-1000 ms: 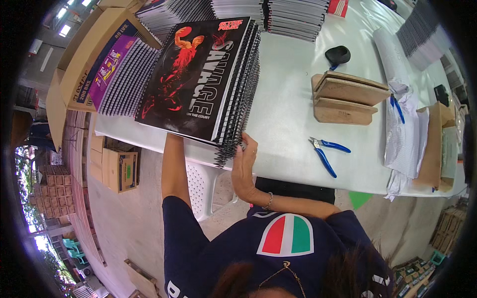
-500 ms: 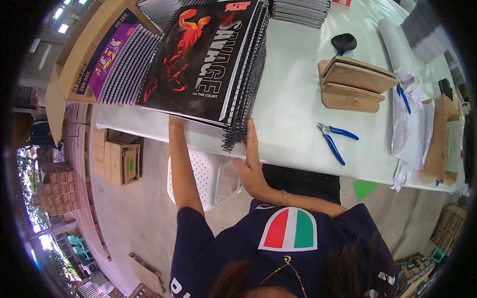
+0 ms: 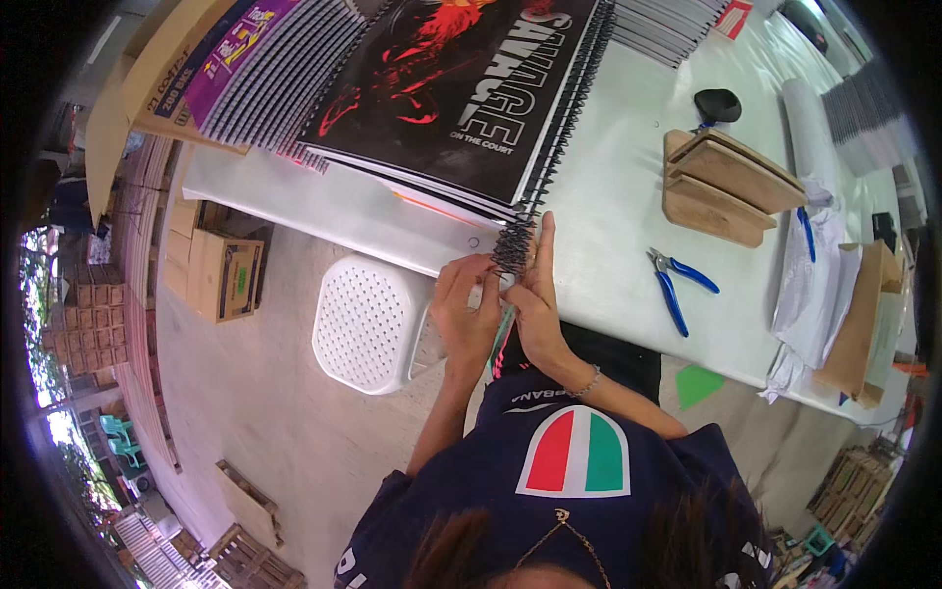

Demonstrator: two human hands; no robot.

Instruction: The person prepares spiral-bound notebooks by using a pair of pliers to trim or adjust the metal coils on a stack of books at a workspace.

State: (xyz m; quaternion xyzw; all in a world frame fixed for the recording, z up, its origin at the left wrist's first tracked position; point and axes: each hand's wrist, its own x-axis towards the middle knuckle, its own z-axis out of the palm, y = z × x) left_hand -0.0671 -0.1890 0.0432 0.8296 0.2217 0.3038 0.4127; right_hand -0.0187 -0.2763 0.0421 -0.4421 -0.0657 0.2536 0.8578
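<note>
A stack of spiral-bound notebooks (image 3: 461,108) with a black and red cover lies on the white table (image 3: 608,236), its black wire binding (image 3: 549,167) running down the right side. My left hand (image 3: 466,314) and my right hand (image 3: 535,294) meet at the lower end of the binding, at the table's near edge. The fingers of both hands pinch the end of the wire coil. My right index finger points up along the spiral.
Blue-handled pliers (image 3: 677,285) lie right of my hands. Wooden blocks (image 3: 721,187), a black object (image 3: 716,103) and white sheets (image 3: 810,285) sit further right. More notebook stacks (image 3: 265,88) lie at the left. A white plastic stool (image 3: 368,324) and cardboard boxes (image 3: 221,275) stand on the floor.
My left hand has come from under the stack's edge to the lower end of the wire binding, joining the right hand. The view has shifted closer to the table.
</note>
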